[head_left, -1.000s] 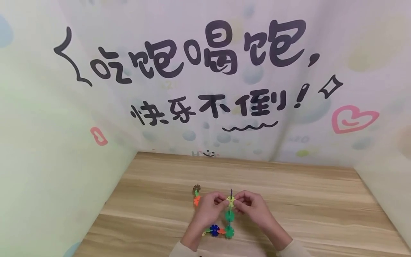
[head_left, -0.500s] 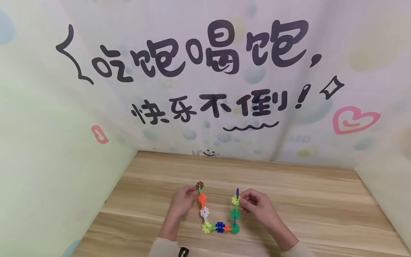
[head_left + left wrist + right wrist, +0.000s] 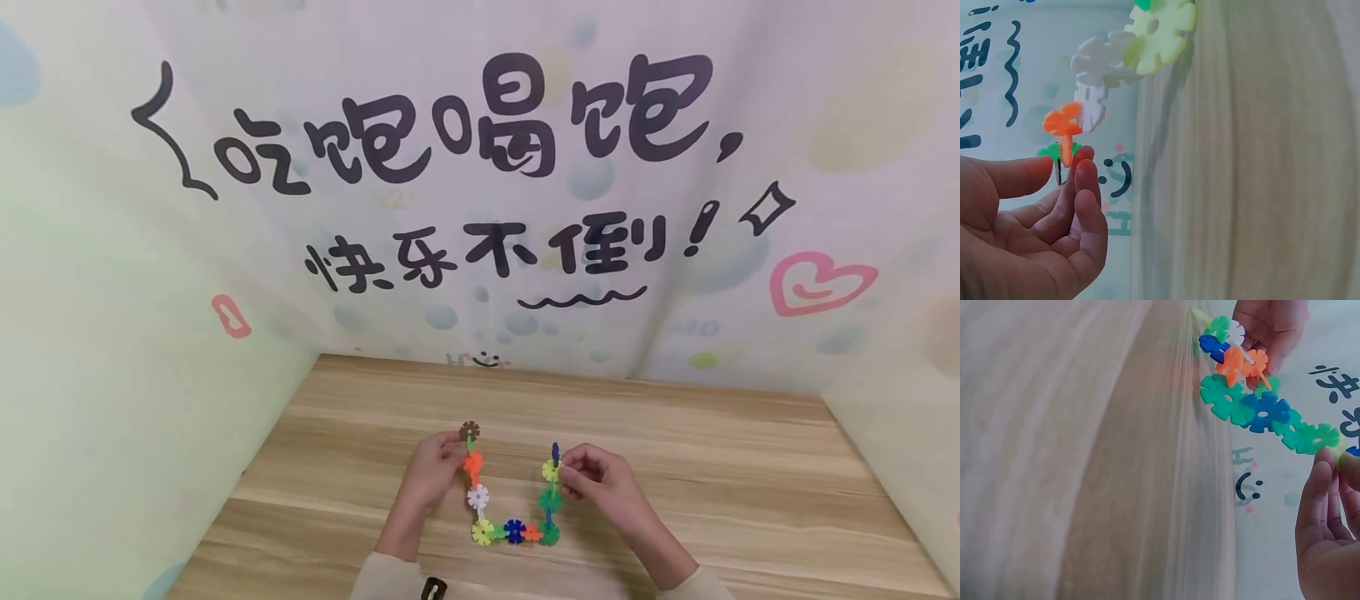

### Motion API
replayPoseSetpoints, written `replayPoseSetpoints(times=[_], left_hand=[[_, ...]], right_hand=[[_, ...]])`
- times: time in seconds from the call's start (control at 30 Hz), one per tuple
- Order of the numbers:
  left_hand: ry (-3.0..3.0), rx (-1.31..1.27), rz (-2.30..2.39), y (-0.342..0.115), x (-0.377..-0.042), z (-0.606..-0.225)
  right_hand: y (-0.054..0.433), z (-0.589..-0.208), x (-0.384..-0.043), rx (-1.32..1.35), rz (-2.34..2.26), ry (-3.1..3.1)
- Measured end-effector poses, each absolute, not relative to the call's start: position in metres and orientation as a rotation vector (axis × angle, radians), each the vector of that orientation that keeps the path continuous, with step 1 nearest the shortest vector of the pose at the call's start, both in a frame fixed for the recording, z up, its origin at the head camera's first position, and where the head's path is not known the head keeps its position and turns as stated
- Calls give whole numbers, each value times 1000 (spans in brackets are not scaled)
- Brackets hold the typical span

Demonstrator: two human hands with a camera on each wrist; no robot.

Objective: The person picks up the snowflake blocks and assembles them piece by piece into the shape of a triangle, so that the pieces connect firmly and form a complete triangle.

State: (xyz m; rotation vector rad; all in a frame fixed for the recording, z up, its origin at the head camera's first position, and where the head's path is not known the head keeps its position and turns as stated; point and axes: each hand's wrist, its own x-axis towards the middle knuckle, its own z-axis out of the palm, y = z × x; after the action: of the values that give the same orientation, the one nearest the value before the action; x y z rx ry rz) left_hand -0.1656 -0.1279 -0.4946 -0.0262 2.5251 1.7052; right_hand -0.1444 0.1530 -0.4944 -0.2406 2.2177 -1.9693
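Note:
A chain of snowflake-shaped plastic discs forms a U between the hands in the head view. My left hand (image 3: 435, 471) pinches its left end, close to the brown disc (image 3: 469, 431) and the orange disc (image 3: 473, 463). Below them come a white disc (image 3: 478, 497) and a yellow disc (image 3: 483, 532). A dark blue disc (image 3: 514, 531) sits midway along the bottom, with a green disc (image 3: 550, 533) at the right corner. My right hand (image 3: 603, 479) pinches the yellow disc (image 3: 551, 470) near the right end, beneath an edge-on blue disc (image 3: 556, 452).
A wood-grain tabletop (image 3: 712, 483) lies under the chain and hands. Behind it rises a printed backdrop (image 3: 465, 325) with large black lettering, and a pale side wall (image 3: 150, 417) stands on the left. A black band (image 3: 433, 588) shows at the left sleeve.
My left hand has let go of the yellow disc at the right end and moved left to grip the brown end. The chain has shifted slightly right; the right hand keeps its hold.

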Motion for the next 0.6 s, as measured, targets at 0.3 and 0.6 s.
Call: replayPoseSetpoints(times=[0.3, 0.6], left_hand=[[2561, 6, 1725, -120, -167, -492], [2548, 32, 1738, -114, -165, -488]], right_hand=[[151, -495, -146, -236, -1951, 2231], [145, -494, -148, -250, -1943, 2231]])
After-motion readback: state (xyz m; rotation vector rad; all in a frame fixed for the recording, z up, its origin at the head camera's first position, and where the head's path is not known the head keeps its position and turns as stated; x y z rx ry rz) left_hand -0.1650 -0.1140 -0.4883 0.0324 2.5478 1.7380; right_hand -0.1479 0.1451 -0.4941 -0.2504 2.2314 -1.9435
